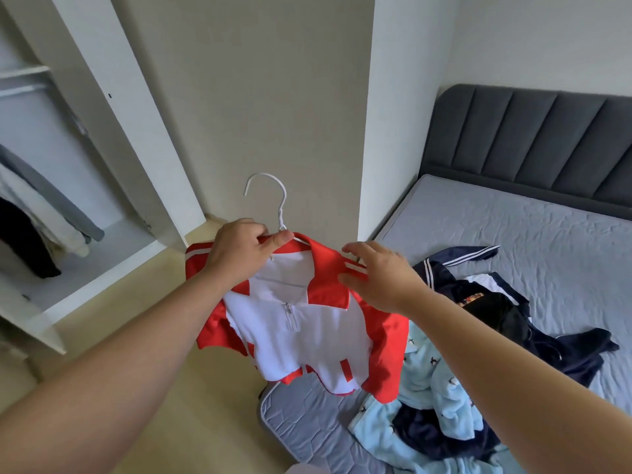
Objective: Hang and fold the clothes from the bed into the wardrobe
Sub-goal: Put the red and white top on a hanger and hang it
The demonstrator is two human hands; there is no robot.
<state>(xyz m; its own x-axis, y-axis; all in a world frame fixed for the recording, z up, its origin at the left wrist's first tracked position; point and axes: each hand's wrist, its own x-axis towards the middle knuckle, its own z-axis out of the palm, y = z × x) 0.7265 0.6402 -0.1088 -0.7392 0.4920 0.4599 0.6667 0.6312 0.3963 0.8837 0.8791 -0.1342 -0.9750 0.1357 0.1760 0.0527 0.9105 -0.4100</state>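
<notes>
A red and white zip-neck shirt (307, 333) hangs on a white hanger (273, 196) held in the air over the bed's near corner. My left hand (239, 248) grips the hanger at the collar, just below the hook. My right hand (376, 275) is spread, its fingers straight, resting on the shirt's red right shoulder. On the grey bed (513, 241) lie a navy garment with white stripes (478, 289) and a light blue patterned garment (431, 381). The open wardrobe (102, 213) is at the left.
Dark, grey and cream clothes (37, 220) hang inside the wardrobe above its white floor panel. A beige wall panel stands straight ahead between wardrobe and bed. A dark padded headboard (533, 142) runs along the right. The floor between bed and wardrobe is pale yellow.
</notes>
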